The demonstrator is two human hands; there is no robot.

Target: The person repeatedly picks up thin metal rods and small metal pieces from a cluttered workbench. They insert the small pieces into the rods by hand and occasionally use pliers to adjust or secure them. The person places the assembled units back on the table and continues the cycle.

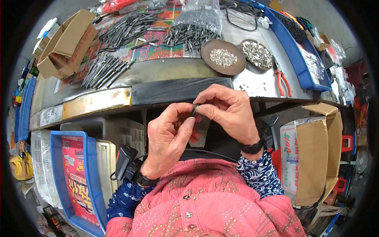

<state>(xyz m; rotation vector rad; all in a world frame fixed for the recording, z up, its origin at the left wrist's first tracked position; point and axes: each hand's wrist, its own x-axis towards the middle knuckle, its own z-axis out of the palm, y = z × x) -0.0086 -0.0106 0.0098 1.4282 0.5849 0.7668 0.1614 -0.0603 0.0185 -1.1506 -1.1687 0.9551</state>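
Note:
My left hand (169, 132) is closed in a pinch on a short, thin black rod (194, 112), held tilted just in front of the bench edge. The fingertips of my right hand (233, 112) are pressed together at the rod's upper end. Whether a tiny part sits between them is hidden. Beyond my hands, a brown round dish (209, 65) holds a heap of small light metal pieces. Beside it, a second dish (258, 68) is filled with larger shiny metal pieces. Similar black rods (106, 71) lie in a bundle at the left of the bench.
More black rods (128, 29) are heaped farther back, and others spill from a clear plastic bag (199, 17). Red-handled pliers (282, 83) lie near a blue tray (306, 71). An open cardboard box (69, 43) stands back left; another carton (316, 158) is beside me at right. A blue crate (92, 170) stands at lower left.

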